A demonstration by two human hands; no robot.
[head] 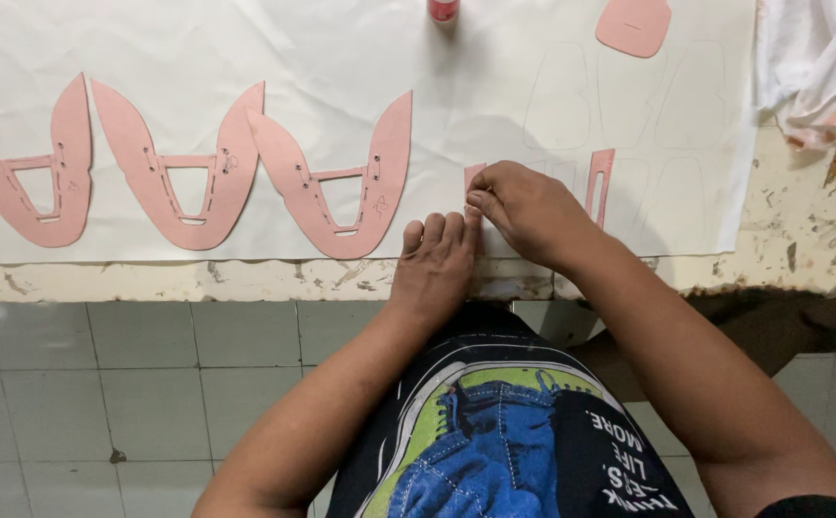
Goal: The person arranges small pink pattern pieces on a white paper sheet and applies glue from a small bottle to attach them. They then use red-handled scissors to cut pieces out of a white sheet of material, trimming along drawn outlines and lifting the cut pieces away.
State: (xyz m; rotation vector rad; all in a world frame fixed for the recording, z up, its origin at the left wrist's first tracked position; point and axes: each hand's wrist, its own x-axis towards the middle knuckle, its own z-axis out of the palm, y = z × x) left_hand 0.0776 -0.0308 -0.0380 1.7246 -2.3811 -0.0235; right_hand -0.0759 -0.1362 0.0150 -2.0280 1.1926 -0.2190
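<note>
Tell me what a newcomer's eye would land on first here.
First, the two hands meeting at the table's near edge: the right hand presses on a pink U-shaped pattern piece that it mostly covers, and the left hand rests just beside it. Next, the row of three matching pink pattern pieces laid out to the left on the white sheet, with a smaller rounded pink piece at the top.
</note>
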